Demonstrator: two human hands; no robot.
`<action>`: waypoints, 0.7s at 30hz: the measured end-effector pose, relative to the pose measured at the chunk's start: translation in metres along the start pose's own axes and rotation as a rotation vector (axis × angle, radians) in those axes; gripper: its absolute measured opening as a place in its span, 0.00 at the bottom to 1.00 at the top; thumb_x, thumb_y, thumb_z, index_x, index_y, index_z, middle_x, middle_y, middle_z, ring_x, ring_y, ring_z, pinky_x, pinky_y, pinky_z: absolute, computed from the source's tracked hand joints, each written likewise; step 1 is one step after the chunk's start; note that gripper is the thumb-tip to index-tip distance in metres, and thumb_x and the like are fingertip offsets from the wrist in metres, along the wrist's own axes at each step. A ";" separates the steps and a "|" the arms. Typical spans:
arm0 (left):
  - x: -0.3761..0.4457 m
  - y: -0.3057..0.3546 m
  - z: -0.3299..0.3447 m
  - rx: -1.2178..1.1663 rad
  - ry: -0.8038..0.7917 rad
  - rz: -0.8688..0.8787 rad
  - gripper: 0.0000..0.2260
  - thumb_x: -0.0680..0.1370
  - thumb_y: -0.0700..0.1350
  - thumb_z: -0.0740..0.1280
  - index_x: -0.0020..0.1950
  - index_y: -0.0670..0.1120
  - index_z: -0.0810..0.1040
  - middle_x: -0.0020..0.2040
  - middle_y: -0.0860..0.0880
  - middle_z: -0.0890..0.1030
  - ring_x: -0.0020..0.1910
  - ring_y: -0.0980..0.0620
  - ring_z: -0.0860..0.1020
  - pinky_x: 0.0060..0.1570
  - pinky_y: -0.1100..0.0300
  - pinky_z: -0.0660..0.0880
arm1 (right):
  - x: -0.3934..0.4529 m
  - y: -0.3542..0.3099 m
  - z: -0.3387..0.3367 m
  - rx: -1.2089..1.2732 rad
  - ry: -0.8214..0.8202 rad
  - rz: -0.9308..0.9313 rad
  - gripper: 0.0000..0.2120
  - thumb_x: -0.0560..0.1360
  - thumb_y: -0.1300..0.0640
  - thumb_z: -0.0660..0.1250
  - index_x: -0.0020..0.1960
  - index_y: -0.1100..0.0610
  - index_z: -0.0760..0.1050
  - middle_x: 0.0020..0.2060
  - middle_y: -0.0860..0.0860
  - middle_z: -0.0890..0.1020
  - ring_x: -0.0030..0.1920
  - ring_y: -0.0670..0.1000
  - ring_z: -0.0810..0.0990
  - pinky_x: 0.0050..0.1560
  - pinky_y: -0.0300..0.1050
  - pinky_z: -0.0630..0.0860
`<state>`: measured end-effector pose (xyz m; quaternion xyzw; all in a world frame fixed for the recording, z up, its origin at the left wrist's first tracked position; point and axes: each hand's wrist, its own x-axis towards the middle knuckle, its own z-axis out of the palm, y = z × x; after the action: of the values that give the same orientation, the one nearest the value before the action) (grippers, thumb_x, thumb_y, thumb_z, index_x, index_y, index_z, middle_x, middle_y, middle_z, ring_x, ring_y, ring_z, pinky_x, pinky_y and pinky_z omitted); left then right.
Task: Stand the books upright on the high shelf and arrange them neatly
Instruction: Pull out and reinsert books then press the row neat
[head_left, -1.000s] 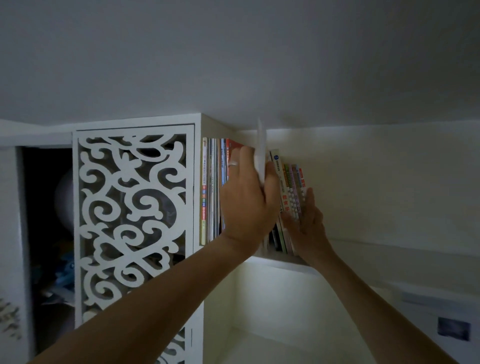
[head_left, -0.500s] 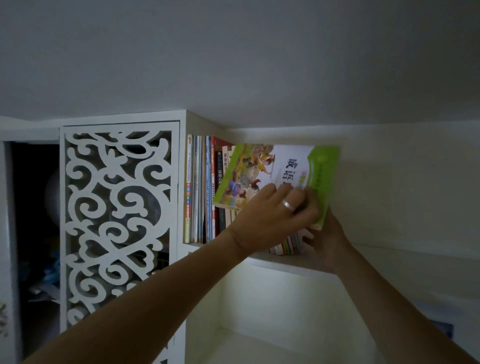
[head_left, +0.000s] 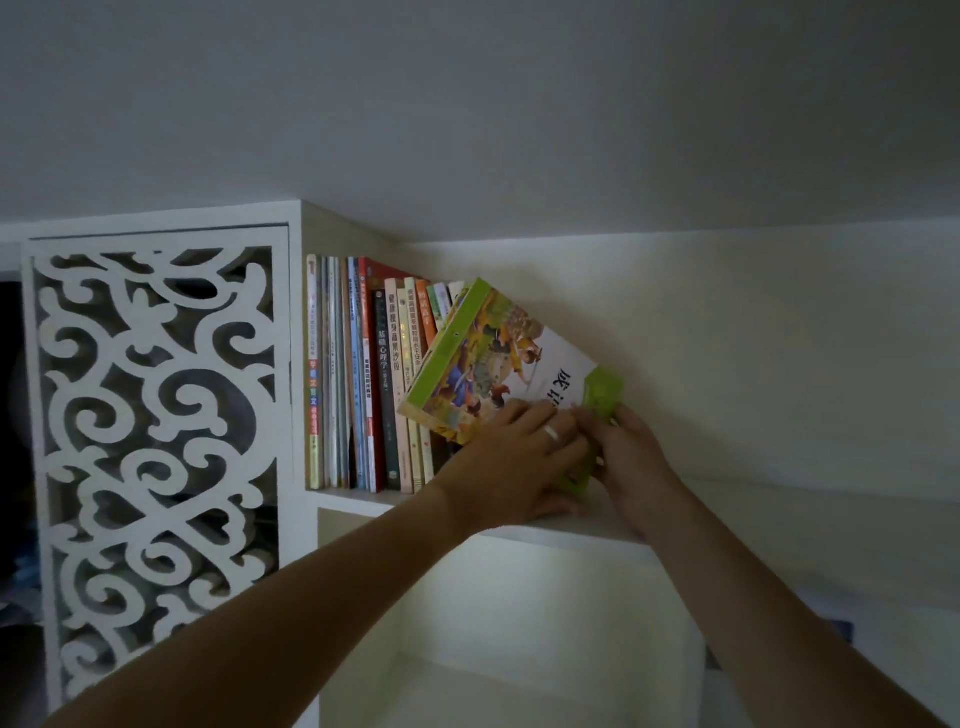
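Observation:
Several thin books (head_left: 363, 374) stand upright in a row at the left end of the high white shelf (head_left: 566, 532), against the cabinet side. A green-edged picture book (head_left: 498, 358) leans tilted against the row's right end, cover facing me. My left hand (head_left: 514, 462), with a ring on one finger, lies flat on the cover's lower part, thumb down near the shelf edge. My right hand (head_left: 631, 452) grips the book's lower right corner from the right. The books behind the tilted cover are hidden.
A white fretwork cabinet door (head_left: 156, 441) stands left of the books. The ceiling is close above the shelf. The wall (head_left: 753, 364) runs behind the shelf to the right. A lit compartment (head_left: 519, 639) lies below the shelf.
The green picture book has swung from nearly level to steeply tilted, its lower corner dropping toward the shelf. Both hands have gone down and to the right with it.

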<state>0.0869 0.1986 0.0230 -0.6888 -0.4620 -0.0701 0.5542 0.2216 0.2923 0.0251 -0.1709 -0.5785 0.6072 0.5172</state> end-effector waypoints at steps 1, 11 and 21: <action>0.005 0.001 -0.005 -0.077 -0.012 -0.014 0.22 0.81 0.63 0.60 0.61 0.47 0.79 0.63 0.44 0.77 0.57 0.44 0.74 0.55 0.48 0.71 | 0.002 -0.001 0.001 -0.003 0.026 -0.011 0.10 0.79 0.62 0.68 0.60 0.59 0.78 0.49 0.58 0.85 0.48 0.54 0.83 0.42 0.46 0.79; 0.071 -0.067 -0.064 -0.118 -0.226 -0.536 0.26 0.82 0.57 0.63 0.74 0.42 0.69 0.69 0.41 0.73 0.71 0.41 0.68 0.70 0.44 0.64 | 0.009 -0.070 0.006 -0.420 -0.030 -0.333 0.18 0.79 0.66 0.64 0.64 0.49 0.76 0.52 0.51 0.84 0.51 0.53 0.84 0.45 0.50 0.81; 0.089 -0.056 -0.070 -0.723 0.391 -0.974 0.10 0.80 0.47 0.71 0.56 0.43 0.76 0.51 0.46 0.77 0.45 0.51 0.76 0.36 0.65 0.70 | -0.002 -0.084 0.016 -0.883 0.316 -0.838 0.23 0.78 0.56 0.68 0.73 0.48 0.70 0.61 0.57 0.70 0.59 0.55 0.73 0.58 0.41 0.68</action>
<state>0.1261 0.1878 0.1431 -0.5178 -0.5597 -0.5901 0.2654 0.2457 0.2653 0.1025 -0.2149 -0.7090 0.0245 0.6712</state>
